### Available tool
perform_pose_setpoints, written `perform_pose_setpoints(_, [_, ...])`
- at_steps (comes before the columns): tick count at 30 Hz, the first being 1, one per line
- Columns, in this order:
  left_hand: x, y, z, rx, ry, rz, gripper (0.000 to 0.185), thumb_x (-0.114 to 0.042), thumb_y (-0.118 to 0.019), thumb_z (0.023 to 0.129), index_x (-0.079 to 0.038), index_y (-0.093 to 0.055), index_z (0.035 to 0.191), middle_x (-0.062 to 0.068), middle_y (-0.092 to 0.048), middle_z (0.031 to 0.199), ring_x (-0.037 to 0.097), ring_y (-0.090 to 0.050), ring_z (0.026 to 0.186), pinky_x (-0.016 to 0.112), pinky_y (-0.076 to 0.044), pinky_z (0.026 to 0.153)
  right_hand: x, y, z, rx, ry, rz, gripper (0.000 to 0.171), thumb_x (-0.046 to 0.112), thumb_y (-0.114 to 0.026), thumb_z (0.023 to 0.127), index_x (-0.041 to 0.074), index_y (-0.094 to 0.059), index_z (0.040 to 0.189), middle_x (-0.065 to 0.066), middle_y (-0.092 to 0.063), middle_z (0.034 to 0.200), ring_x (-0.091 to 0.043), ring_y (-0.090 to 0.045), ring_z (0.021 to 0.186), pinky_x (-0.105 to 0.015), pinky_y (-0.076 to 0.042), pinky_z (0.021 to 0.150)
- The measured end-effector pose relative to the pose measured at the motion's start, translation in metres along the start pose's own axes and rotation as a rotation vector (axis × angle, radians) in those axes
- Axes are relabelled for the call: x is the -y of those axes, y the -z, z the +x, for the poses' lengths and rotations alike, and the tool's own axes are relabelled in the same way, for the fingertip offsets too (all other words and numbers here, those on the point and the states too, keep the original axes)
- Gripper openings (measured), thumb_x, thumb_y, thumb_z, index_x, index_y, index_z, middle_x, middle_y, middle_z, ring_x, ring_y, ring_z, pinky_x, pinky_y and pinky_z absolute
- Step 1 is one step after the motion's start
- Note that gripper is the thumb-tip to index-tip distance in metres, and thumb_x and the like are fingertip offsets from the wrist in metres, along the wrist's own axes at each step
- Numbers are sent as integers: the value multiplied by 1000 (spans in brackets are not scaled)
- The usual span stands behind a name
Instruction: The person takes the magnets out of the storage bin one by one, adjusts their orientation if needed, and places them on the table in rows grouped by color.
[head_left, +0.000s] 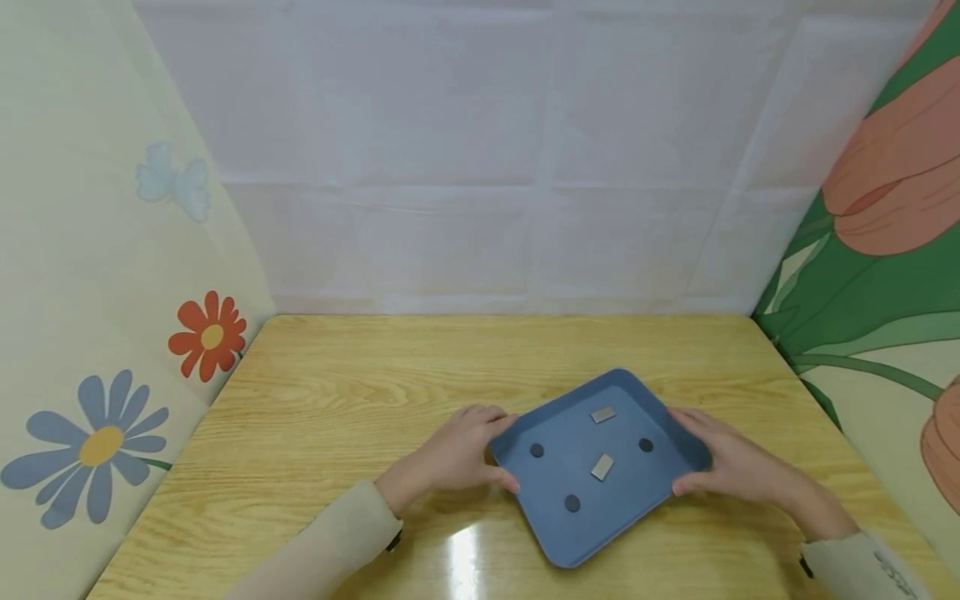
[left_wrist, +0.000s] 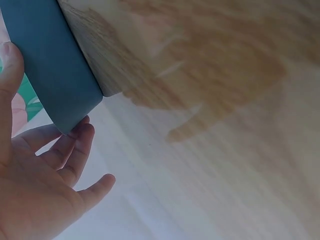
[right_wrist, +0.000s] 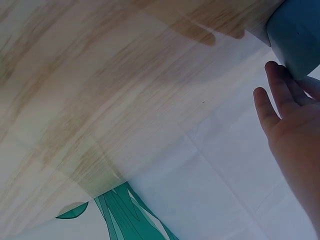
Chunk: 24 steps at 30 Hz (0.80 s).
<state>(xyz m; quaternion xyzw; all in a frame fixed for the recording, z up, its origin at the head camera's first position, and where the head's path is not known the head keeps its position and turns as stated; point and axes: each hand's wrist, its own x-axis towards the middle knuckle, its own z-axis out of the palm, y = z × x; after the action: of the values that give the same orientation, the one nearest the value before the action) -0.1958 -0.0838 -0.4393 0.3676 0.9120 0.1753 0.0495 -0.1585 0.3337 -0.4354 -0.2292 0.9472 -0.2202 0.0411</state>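
My fingers (head_left: 501,480) curled round blue tray (head_left: 558,533) edges, left hand (head_left: 457,454), right hand (head_left: 731,462). Tray judged stiff, light; loose pieces (head_left: 602,467) liable to slide; held level on worktop (head_left: 337,392).

I see a blue tray (head_left: 570,533) with rounded corners, turned diagonally near the table's front edge, right of centre. Inside lie three dark round discs (head_left: 572,503) and two small grey rectangular pieces (head_left: 602,467), possibly metal, all well apart from each other.
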Motion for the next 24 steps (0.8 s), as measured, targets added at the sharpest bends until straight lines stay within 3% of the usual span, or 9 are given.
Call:
perform_pose_setpoints(11, [5, -2, 7, 3, -18, -30, 97, -57, -82, 79, -5, -48, 153, 10, -58, 148, 29, -55, 135, 52, -38, 121, 0, 0, -2, 0, -14, 18, 109, 45, -88, 77, -11, -35, 155, -33, -41, 155, -55, -45, 139, -69, -42, 106])
perform_pose_setpoints(24, [13, 2, 29, 78, 10, -120, 97, -52, -82, 81, -7, -42, 157, 17, -48, 157, 36, -49, 143, 50, -44, 118, -6, 1, -2, 14, -91, 72, 109, 44, -85, 81, -11, -29, 157, -37, -33, 158, -59, -39, 141, -70, -41, 107])
